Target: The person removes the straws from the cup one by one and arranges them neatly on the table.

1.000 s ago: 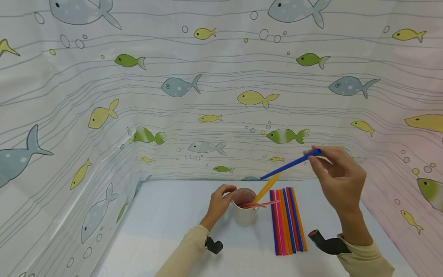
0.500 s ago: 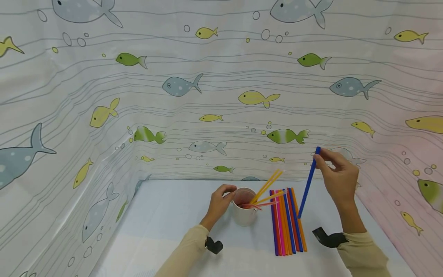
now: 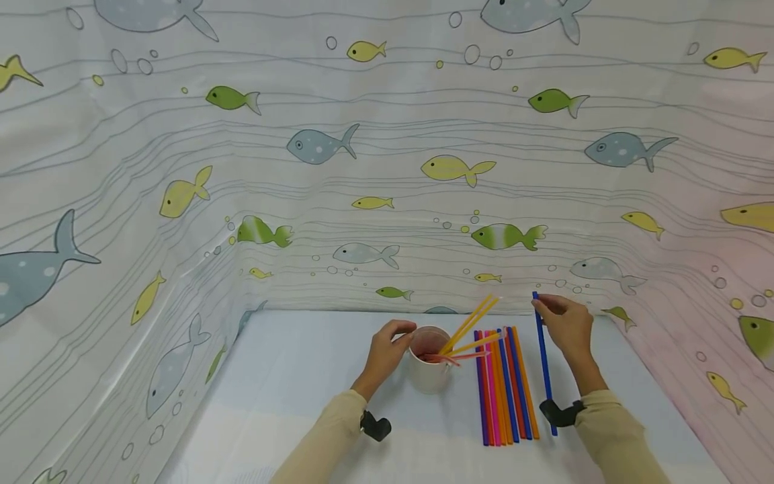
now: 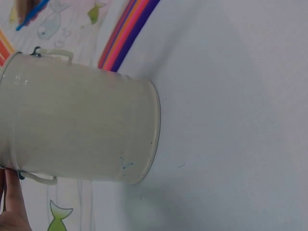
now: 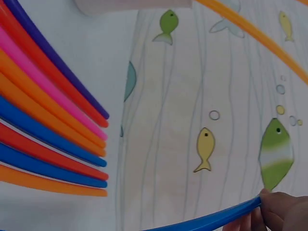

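My left hand (image 3: 385, 351) holds the rim of a small cream metal bucket (image 3: 429, 380) from the left. In the left wrist view the fingers (image 4: 15, 197) lie by one of its side handles. Yellow and pinkish straws (image 3: 471, 324) lean out of the bucket to the right. My right hand (image 3: 570, 324) pinches a blue straw (image 3: 543, 353) near its far end. That straw slants down towards me, right of a row of coloured straws (image 3: 504, 390). The black wrist mount covers part of it, and I cannot tell whether its near end touches the table.
The row holds several purple, red, pink, orange and blue straws side by side on the white table (image 3: 290, 376). A fish-patterned sheet (image 3: 338, 228) stands behind and along both sides. Black wrist mounts sit on both sleeves.
The blue straw has swung from above the bucket to the right of the row, turning lengthwise and coming down with my right hand. The left hand stays at the bucket.
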### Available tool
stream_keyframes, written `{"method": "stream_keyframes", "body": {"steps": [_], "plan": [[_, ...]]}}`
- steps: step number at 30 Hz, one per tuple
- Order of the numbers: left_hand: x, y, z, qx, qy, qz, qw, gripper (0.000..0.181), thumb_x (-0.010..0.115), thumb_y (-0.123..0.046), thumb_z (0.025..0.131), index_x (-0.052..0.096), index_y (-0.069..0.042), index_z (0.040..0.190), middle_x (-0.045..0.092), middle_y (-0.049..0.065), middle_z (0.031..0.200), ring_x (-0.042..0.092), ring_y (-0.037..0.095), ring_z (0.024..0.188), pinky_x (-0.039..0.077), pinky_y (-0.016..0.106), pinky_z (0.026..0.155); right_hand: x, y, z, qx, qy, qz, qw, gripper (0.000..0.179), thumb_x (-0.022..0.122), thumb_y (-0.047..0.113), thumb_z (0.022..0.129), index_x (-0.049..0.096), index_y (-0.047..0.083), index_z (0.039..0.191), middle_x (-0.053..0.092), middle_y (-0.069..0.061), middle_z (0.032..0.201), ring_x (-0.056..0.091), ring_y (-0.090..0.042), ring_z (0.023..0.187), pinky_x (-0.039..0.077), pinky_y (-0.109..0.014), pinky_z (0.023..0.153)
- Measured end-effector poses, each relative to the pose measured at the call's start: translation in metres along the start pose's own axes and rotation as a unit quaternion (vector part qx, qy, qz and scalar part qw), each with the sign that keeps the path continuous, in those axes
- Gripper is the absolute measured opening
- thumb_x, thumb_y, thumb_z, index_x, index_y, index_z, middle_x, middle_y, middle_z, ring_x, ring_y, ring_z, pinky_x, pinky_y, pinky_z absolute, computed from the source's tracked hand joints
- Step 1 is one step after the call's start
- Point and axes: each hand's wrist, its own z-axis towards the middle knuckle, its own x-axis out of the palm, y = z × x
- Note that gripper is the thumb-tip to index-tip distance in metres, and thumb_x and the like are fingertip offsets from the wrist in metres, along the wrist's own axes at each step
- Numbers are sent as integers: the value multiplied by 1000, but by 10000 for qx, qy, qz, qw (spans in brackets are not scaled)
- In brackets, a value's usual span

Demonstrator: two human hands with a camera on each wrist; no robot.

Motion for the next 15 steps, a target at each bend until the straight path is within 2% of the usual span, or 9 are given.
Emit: {"method": "stream_keyframes", "body": {"steps": [5,10,15], "plan": [[0,-3,1,-207,59,70,9997,20,57,-7,83,59,-10,103,58,0,101,54,10,97,46,23,80,15,-22,2,346,309,-175,9988,37,58,38,81,63,10,104,63,-10,92,62,-21,72,52,-26,59],[-1,-4,1,-99,52,87,9999,20,57,-6,83,59,-9,104,58,2,101,55,14,98,47,25,80,27,-40,0,615,588,-172,9962,35,59,35,81,63,6,101,63,-13,92,62,-24,71,52,-28,56],[0,-1,0,-30,41,-80,10000,20,58,-7,83,59,-6,104,59,7,101,55,21,98,47,30,81,38,-60,-5,905,820,-156,9924,36,60,32,81,63,3,102,62,-16,94,62,-24,74,52,-27,55]]}}
